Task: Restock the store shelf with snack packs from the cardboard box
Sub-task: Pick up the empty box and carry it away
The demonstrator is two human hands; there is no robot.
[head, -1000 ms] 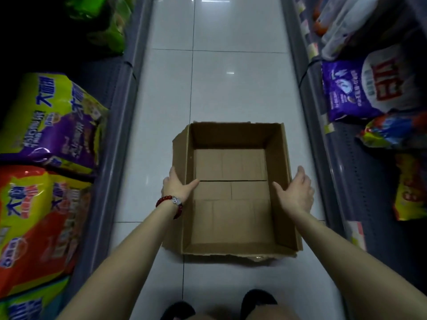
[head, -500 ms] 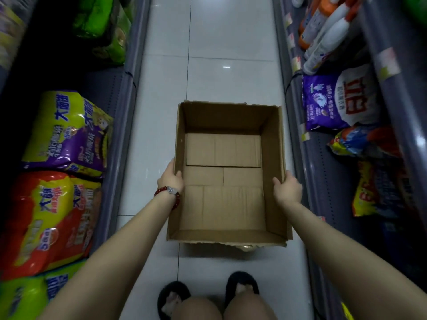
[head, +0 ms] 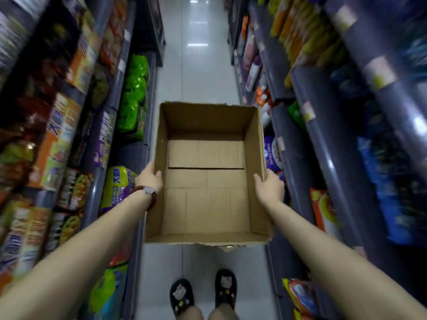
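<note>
Fingers of the left hand curl over the top edge of the cardboard box's left wall, thumb outside, pressed together against the cardboard; a red bead bracelet circles that wrist. Across from it, the right hand clamps the right wall the same way, its fingertips hooked inside the rim and the palm flat on the outer face. So the box sits between the two hands, held level above the pale tiled floor, its open top facing up and its inside bare down to the folded bottom flaps.

Nearest, below the box's ragged near edge, two dark slippers stand on the tiles. On the left, shelves hold yellow-and-purple snack packs just beside the left wrist, with bright green bags farther along. On the right, shelving carries an orange pack near the right forearm and white bottles farther down the aisle. Outer edges are blurred.
</note>
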